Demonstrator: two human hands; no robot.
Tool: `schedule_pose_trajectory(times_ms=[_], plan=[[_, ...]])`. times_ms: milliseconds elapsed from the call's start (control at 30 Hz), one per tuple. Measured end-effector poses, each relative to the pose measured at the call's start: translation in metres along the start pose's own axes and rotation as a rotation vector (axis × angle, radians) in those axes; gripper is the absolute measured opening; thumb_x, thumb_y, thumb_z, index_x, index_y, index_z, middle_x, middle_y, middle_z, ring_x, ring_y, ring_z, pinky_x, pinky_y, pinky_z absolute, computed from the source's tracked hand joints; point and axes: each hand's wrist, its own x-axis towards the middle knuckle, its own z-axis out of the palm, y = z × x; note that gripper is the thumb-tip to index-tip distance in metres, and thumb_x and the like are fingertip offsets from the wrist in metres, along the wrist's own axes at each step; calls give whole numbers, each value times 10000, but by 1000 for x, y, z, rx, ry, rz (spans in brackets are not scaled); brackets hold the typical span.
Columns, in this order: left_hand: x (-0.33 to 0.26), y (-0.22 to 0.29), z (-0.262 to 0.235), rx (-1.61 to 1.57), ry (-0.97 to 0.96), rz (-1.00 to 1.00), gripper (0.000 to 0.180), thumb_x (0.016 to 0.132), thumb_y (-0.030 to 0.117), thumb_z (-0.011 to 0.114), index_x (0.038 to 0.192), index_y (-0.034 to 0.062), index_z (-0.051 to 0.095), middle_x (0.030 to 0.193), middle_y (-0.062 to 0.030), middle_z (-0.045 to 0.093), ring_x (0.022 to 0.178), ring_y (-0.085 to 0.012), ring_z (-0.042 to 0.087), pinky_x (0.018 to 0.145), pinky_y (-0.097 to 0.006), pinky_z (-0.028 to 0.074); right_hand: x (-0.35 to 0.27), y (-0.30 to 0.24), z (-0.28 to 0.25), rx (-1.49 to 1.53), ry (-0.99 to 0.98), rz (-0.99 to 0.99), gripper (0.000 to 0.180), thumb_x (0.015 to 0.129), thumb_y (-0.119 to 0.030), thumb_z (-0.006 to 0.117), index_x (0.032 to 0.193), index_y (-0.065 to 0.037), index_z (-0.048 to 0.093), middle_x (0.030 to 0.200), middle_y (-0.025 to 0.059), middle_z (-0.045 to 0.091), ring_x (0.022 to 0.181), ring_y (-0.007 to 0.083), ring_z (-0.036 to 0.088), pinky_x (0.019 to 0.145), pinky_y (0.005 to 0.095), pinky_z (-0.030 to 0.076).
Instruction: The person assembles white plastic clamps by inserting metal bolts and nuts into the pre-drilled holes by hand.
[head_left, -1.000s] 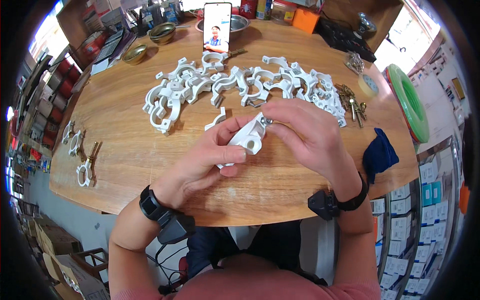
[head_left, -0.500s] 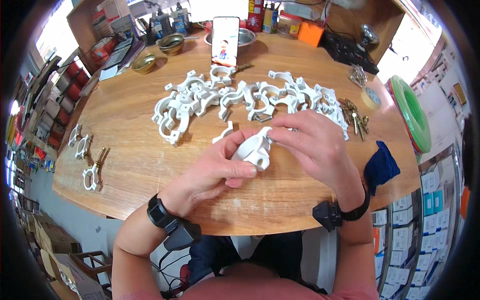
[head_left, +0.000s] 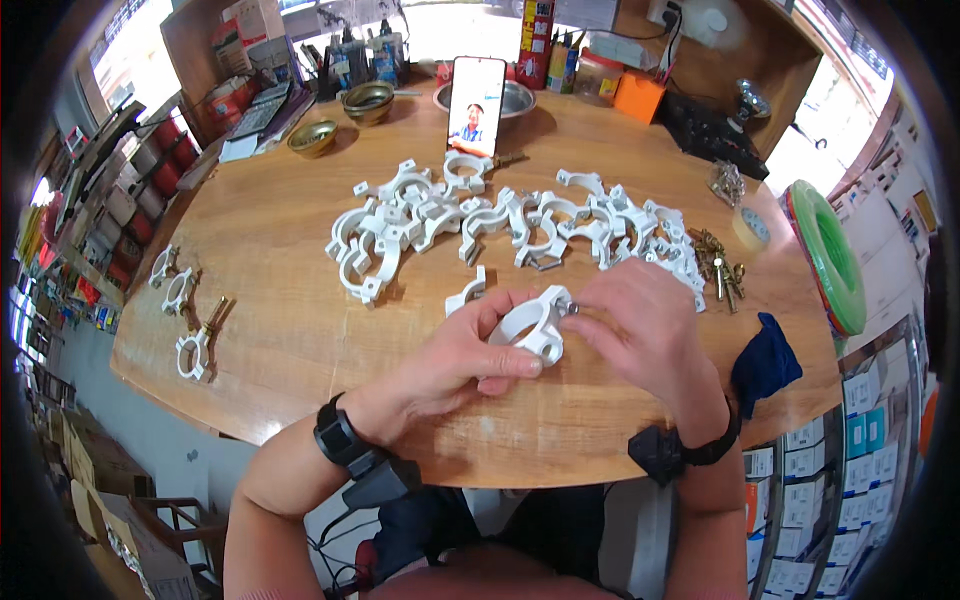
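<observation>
White plastic clamp [head_left: 533, 325] gripped between both hands: left hand [head_left: 452, 362] cradling, right hand [head_left: 640, 322] pinching its edge.

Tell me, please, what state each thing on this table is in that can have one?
White pipe clamp: closed ring, held in both hands.
Left hand: gripping the clamp.
Right hand: fingertips at the clamp's screw.
Pile of white clamp halves: loose, unassembled.
Three clamps: assembled, at the table's left edge.
Phone: propped upright, screen lit.
</observation>
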Motion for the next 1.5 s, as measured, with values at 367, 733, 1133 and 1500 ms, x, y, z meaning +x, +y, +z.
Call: schedule_pose_trajectory(times_ms=[367,733,1133,1500], plan=[[-1,-4,5,-24,13,-19,545,706,8,661,1175,55,386,899,-33,544,630,-34,481,429,-137,325,-1,-9,0,43,25,56,207,628,-115,692,792,-65,576,723,68,555,654,244,547,540,309,432],[4,1,2,111,99,58,538,723,87,665,1182,19,394,885,-2,524,559,-3,404,419,-120,303,-2,8,15,29,62,61,156,666,-117,646,797,-69,576,712,65,555,638,230,555,525,302,431],[2,-3,3,143,97,65,548,732,91,656,1202,21,382,911,-4,516,570,-7,390,432,-128,298,-8,5,18,-17,125,-3,146,671,-144,656,771,-81,571,680,50,561,612,221,558,504,297,430],[2,3,7,108,104,65,482,713,22,655,1130,10,415,872,-17,531,569,-18,423,424,-143,292,0,-3,11,113,108,54,103,679,-51,638,761,-35,578,680,73,572,575,191,565,510,269,439]])
